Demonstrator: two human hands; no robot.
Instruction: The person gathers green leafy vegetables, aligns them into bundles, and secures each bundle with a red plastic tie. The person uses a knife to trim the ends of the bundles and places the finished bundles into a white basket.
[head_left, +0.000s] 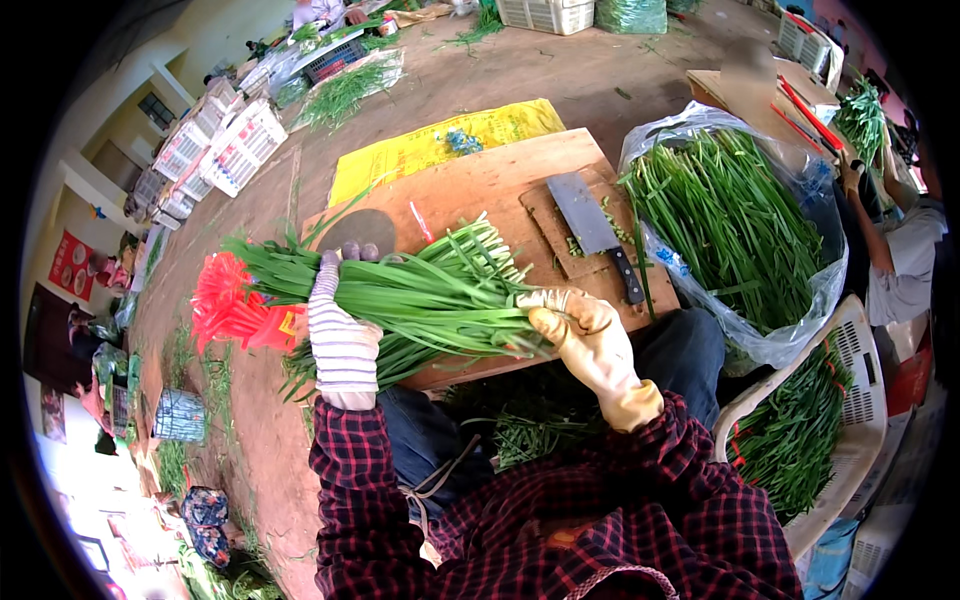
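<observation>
My left hand (343, 337), in a striped glove, is wrapped around a loose bunch of green garlic chives (427, 296). Held over a low wooden table (495, 176), the bunch points its leafy tips left. At its right end my right hand (589, 341), in a yellowed coated glove, pinches the slightly blurred stalks between thumb and fingers. More chives with pale cut ends (487, 244) lie on the table behind and under the bunch. A cleaver (581, 210) with a black handle rests on a small chopping board (544, 225) strewn with green trimmings.
Red plastic strips (225, 300) hang at the table's left edge. To the right, a clear plastic bag (814, 315) holds many chives, above a pale crate (862, 360) of tied bundles. A yellow sack (450, 127) lies beyond the table. A person (904, 247) sits at far right.
</observation>
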